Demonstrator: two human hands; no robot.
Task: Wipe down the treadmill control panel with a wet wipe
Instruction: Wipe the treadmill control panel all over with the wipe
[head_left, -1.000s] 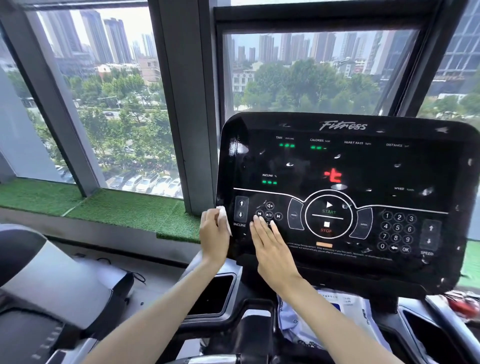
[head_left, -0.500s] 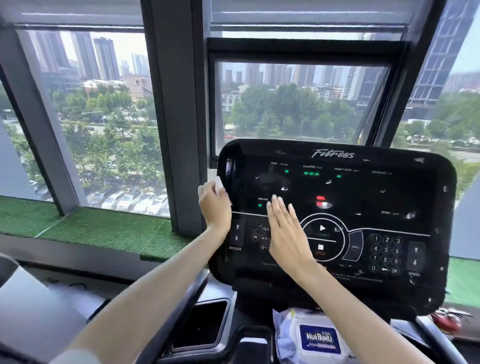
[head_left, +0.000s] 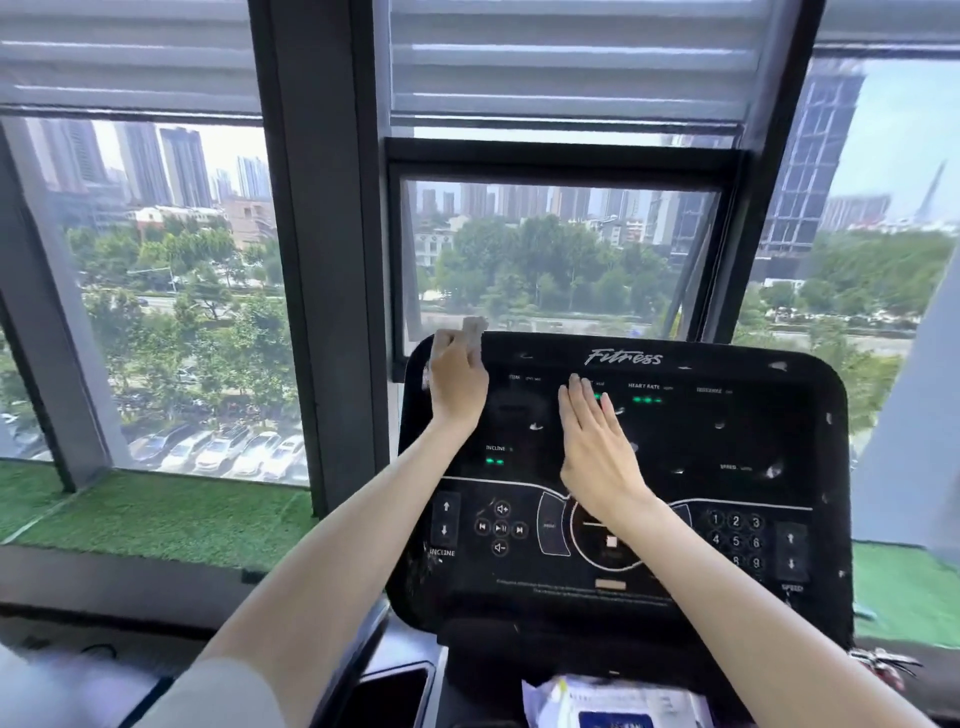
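Note:
The black treadmill control panel (head_left: 727, 452) stands in front of me, with green readouts, round buttons and a number pad. My left hand (head_left: 457, 384) is at the panel's upper left corner, closed on a small white wet wipe (head_left: 474, 332) that sticks up past the fingers. My right hand (head_left: 597, 447) lies flat on the middle of the panel, fingers straight and close together, pointing up toward the readouts. I cannot tell whether anything is under that palm.
A pack of wet wipes (head_left: 613, 701) lies in the tray below the panel. A dark cup holder (head_left: 389, 696) sits to its left. A grey window pillar (head_left: 322, 260) rises just left of the panel, with artificial grass (head_left: 156, 514) on the sill.
Both hands have slid up the panel, from the button row to the upper part. My left hand with the wipe now reaches the top left corner. My view has tilted upward.

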